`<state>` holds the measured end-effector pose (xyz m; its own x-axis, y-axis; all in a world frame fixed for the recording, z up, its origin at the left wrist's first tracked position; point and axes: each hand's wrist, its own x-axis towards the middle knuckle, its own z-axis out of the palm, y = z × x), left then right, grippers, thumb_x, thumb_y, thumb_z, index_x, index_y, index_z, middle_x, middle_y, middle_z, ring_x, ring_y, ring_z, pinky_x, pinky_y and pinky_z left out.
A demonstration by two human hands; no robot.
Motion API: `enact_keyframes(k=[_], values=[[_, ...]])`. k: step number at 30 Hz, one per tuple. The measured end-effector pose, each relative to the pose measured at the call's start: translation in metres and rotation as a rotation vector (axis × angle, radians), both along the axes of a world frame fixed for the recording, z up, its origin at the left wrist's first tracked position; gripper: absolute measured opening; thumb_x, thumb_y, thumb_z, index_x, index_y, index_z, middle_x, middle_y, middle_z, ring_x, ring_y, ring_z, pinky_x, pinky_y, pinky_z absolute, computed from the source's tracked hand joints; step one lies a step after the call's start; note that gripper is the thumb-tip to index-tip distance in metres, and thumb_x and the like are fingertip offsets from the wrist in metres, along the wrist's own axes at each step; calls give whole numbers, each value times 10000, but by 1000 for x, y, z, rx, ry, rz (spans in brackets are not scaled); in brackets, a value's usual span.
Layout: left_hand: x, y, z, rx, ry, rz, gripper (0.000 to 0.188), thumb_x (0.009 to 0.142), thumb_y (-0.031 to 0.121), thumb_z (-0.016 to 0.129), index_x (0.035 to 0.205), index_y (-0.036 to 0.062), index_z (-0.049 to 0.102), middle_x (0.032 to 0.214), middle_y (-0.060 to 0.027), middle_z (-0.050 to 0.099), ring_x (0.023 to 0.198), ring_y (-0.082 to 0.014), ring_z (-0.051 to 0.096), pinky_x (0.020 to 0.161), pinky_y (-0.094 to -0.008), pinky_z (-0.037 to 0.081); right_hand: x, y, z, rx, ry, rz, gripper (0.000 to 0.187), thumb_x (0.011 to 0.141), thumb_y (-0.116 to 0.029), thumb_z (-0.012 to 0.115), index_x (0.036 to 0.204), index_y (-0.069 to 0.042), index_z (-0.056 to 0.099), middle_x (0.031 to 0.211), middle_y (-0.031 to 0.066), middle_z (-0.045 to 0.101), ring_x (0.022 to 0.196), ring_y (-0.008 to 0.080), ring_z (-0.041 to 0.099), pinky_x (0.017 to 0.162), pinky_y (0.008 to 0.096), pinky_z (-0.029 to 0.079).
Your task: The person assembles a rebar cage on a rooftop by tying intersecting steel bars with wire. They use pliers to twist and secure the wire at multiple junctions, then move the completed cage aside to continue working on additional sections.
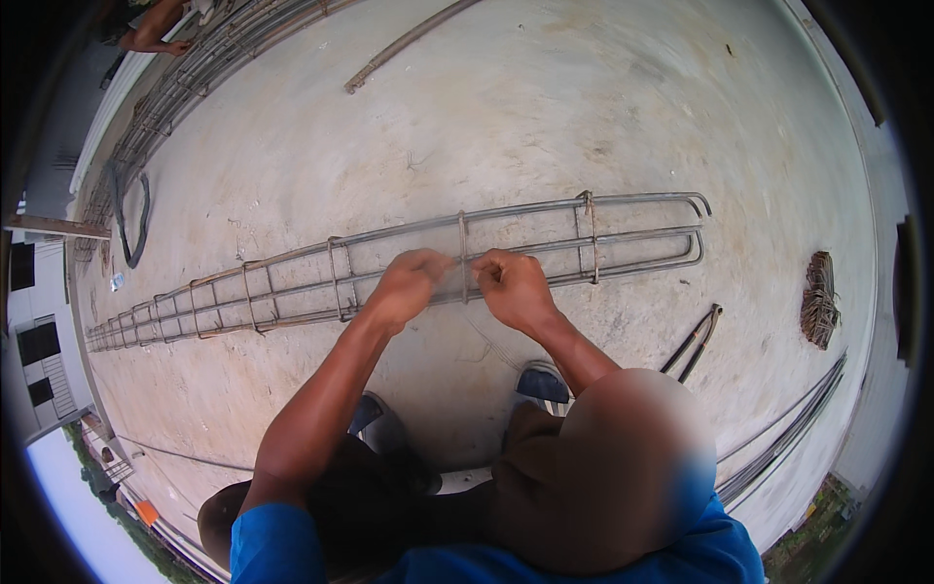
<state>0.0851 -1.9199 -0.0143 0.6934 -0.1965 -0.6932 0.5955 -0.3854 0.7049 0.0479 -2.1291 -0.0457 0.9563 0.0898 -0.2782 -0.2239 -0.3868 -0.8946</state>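
Head view: a long steel rebar cage [342, 282] lies on the concrete floor [642, 117], running from 9 o'clock at its narrow-looking far end to 2 o'clock, where its rod ends bend into hooks.
Stirrup: a crosswise steel stirrup [463, 232] on the cage stands near the centre of the view, between the person's 2 hands.
Left hand: the left hand [416, 275] is on the 9 o'clock side of that stirrup, over the cage rods, its fingers drawn together toward it; they are blurred, and I cannot tell what they grasp.
Right hand: the right hand [514, 284] is on the 4 o'clock side, fingers curled in and thumb near the index finger, close beside the stirrup; I cannot tell whether anything is pinched there.
Wire: a thin wire [486, 337] shows at 5 o'clock from the stirrup, below the cage.
Shoes: 2 dark shoes, the right shoe [542, 383] at 5 o'clock and the left shoe [367, 414] at 7.
Tool: a tool with 2 dark handles [693, 343] lies between 3 and 4 o'clock.
Bundles: a brown bundle [820, 302] at 3 o'clock; loose thin rods [786, 438] at 4.
Bar: a long brownish bar [409, 45] near 12.
Hose: a black loop [146, 219] just past 9.
Far side: stacked rebar [199, 80] at 10 o'clock, with another person's hand [178, 47] beside it.
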Motion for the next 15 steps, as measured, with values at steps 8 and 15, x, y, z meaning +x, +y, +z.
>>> enact_keyframes(k=[8, 15], values=[[-15, -17, -6, 62, -55, 92, 298, 1093, 249, 667, 1201, -17, 745, 911, -14, 649, 847, -129, 543, 824, -299, 477, 4, -8, -4, -108, -43, 78, 148, 937, -99, 705, 1037, -38, 795, 944, 180, 795, 861, 387, 770, 791, 472, 604], [-39, -29, -14, 310, -429, 41, 267, 1092, 242, 672, 1141, -15, 731, 948, -133, 781, 847, -174, 711, 800, -332, 542, 0, -9, 0, -124, -28, 115, 149, 945, -108, 687, 1038, -61, 794, 926, 166, 791, 866, 400, 760, 784, 488, 598]])
